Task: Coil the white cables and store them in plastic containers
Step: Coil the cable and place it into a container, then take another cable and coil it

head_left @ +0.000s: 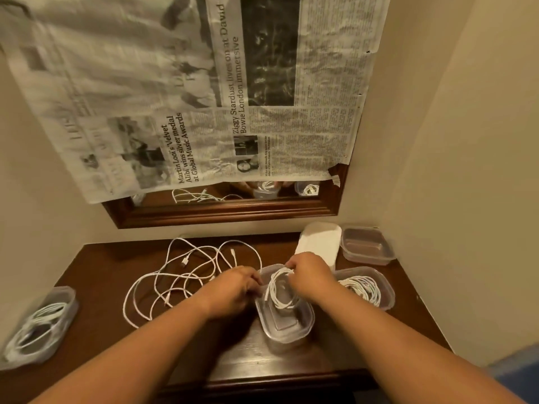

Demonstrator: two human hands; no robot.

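Observation:
A coiled white cable (280, 290) stands partly inside a clear plastic container (287, 325) at the middle of the dark wooden table (116, 258). My left hand (233, 290) grips the coil's left side at the container's rim. My right hand (310, 275) pinches the top and right side of the same coil. Loose tangled white cables (186, 275) lie spread to the left of the hands. A second container (367, 287) on the right holds a coiled cable. A third container (38, 328) with coiled cable sits at the table's left edge.
An empty clear container (366, 244) stands at the back right corner, with white lids (319, 243) leaning beside it. A wood-framed mirror (221, 208), mostly covered by newspaper (189, 91), hangs behind the table. Walls close in on both sides.

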